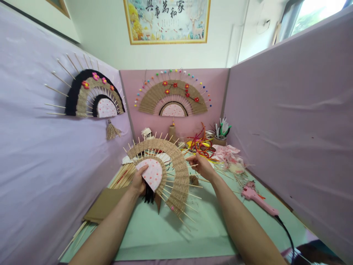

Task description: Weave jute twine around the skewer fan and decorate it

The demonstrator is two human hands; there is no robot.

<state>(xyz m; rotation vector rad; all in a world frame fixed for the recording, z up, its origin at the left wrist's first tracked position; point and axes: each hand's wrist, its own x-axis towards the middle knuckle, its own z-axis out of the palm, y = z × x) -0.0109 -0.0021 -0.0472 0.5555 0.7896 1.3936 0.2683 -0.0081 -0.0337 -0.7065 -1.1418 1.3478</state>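
On the left wall, a black-edged fan is hanging. Above the table, the left hand is gripping the woven fan by its spotted centre. The right hand is hovering, narrow, at the fan's sticks; any hold cannot be told. Farther right, a glue gun is lying.
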